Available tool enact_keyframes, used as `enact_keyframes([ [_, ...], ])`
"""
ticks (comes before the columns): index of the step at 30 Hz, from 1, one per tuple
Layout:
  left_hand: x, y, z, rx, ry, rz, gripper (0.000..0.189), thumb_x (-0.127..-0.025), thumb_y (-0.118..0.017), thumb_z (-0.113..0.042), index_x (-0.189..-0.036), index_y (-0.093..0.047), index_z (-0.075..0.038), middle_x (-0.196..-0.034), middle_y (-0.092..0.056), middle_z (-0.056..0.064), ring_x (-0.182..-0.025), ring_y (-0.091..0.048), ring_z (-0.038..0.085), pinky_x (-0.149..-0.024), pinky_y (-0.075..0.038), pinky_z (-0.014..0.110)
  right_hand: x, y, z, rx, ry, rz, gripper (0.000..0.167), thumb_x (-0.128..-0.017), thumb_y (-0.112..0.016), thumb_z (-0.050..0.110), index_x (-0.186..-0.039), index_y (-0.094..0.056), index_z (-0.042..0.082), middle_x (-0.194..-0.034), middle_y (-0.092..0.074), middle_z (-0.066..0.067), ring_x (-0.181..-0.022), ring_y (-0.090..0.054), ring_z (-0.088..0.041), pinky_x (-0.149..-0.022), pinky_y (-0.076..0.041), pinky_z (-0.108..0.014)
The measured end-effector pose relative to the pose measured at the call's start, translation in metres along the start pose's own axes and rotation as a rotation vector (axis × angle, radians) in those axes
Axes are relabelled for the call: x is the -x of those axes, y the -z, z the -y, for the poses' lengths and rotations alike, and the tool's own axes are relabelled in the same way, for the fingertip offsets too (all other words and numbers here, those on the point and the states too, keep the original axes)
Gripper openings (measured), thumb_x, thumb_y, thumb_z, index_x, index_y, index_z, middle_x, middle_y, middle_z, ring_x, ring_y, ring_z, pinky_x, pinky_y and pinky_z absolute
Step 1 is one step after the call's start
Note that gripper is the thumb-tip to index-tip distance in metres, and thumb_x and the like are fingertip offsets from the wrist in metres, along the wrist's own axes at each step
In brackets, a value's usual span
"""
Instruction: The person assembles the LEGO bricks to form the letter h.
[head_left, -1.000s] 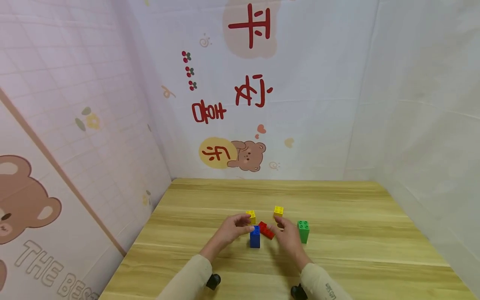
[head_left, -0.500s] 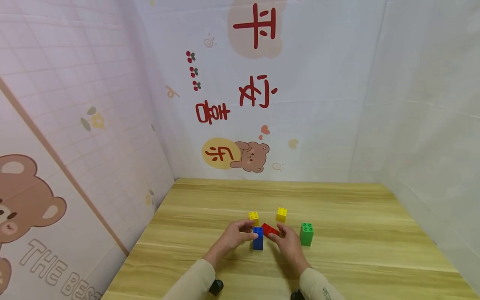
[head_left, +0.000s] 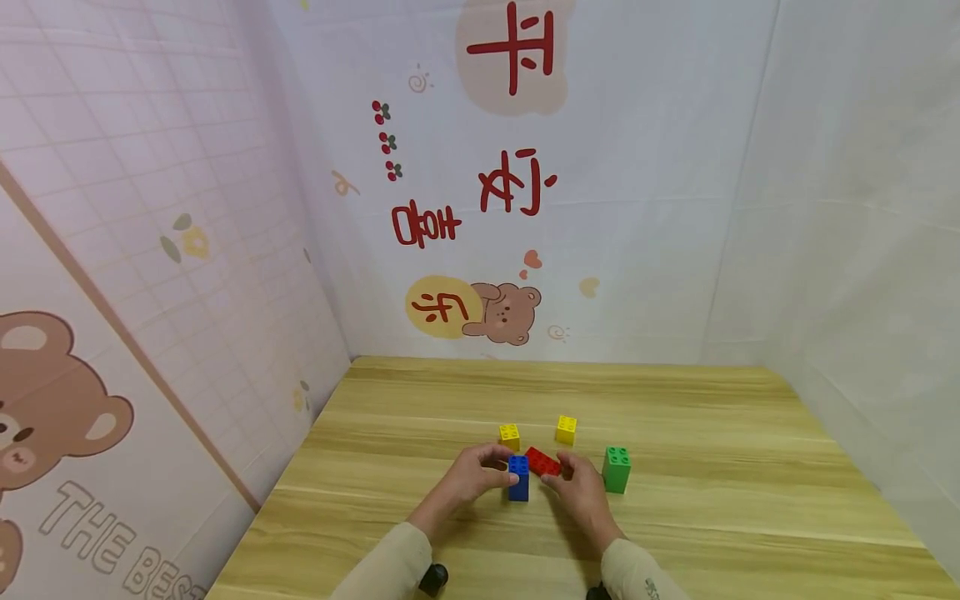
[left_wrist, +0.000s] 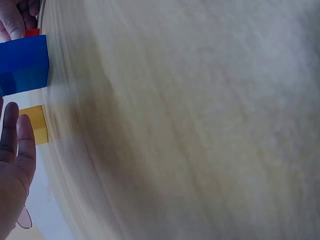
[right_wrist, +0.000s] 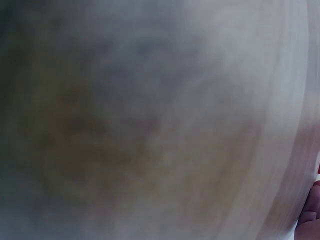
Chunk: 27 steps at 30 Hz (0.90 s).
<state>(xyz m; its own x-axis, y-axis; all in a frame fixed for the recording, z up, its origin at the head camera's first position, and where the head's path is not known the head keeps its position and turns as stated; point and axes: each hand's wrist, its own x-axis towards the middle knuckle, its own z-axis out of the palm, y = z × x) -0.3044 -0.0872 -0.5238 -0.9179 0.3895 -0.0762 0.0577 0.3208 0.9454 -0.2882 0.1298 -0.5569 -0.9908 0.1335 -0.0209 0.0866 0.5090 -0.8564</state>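
Observation:
Upright on the table is a tall blue block [head_left: 518, 487], with studs on top. My left hand [head_left: 471, 479] holds it, thumb on its near side and fingers reaching behind. In the left wrist view the blue block [left_wrist: 24, 65] hides part of the grip, and two fingers [left_wrist: 25, 140] extend beside a yellow block [left_wrist: 37, 124]. A red brick [head_left: 542, 462] lies flat just beyond the blue block. My right hand [head_left: 583, 492] pinches its near right end between thumb and fingers. Only a bit of the right hand [right_wrist: 311, 215] shows in the right wrist view.
Two small yellow blocks stand farther back, one yellow block [head_left: 509, 436] behind the left fingers and another yellow block [head_left: 566, 429] to its right. A tall green block [head_left: 617, 471] stands right of my right hand. Cloth walls [head_left: 637, 250] border the wooden table [head_left: 712, 517].
The right thumb and fingers have closed in on the red brick's end. My left thumb has slid lower onto the blue block's side. The head view has shifted slightly.

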Motion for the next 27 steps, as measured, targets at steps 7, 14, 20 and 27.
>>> enact_keyframes([
  [7,0.0023,-0.002,-0.0011,-0.001,0.03,-0.011,0.035,-0.086,-0.08,-0.024,-0.117,-0.068,-0.013,-0.11,-0.066,0.002,-0.106,-0.06,0.023,-0.091,-0.051,0.046,-0.0008,-0.0002,-0.0018,0.034,0.011,-0.003,0.051,-0.086,-0.078,0.011,-0.129,-0.06,-0.009,-0.122,-0.06,-0.023,-0.111,-0.056,-0.036,-0.099,-0.044,-0.053],
  [14,0.0056,-0.0032,-0.0016,0.019,0.034,-0.025,0.032,-0.085,-0.08,-0.021,-0.115,-0.069,-0.012,-0.108,-0.067,0.002,-0.104,-0.061,0.023,-0.09,-0.051,0.046,0.0005,0.0002,-0.0015,0.075,0.033,0.013,0.046,-0.084,-0.078,0.005,-0.125,-0.062,-0.009,-0.12,-0.061,-0.023,-0.112,-0.056,-0.038,-0.098,-0.043,-0.056],
  [20,0.0078,-0.0036,-0.0017,0.026,0.028,-0.026,0.033,-0.086,-0.08,-0.02,-0.115,-0.069,-0.011,-0.108,-0.068,0.002,-0.105,-0.062,0.024,-0.091,-0.051,0.046,0.0023,-0.0005,-0.0006,0.095,0.041,-0.008,0.04,-0.084,-0.077,0.004,-0.12,-0.065,-0.008,-0.116,-0.062,-0.022,-0.111,-0.056,-0.039,-0.098,-0.043,-0.055],
  [27,0.0074,-0.0023,-0.0006,-0.007,0.012,-0.021,0.032,-0.085,-0.08,-0.022,-0.114,-0.07,-0.012,-0.107,-0.069,0.0,-0.104,-0.062,0.023,-0.092,-0.05,0.048,0.0041,0.0006,-0.0012,0.069,0.046,-0.002,0.037,-0.084,-0.077,0.004,-0.118,-0.066,-0.008,-0.115,-0.063,-0.021,-0.108,-0.057,-0.037,-0.097,-0.043,-0.055],
])
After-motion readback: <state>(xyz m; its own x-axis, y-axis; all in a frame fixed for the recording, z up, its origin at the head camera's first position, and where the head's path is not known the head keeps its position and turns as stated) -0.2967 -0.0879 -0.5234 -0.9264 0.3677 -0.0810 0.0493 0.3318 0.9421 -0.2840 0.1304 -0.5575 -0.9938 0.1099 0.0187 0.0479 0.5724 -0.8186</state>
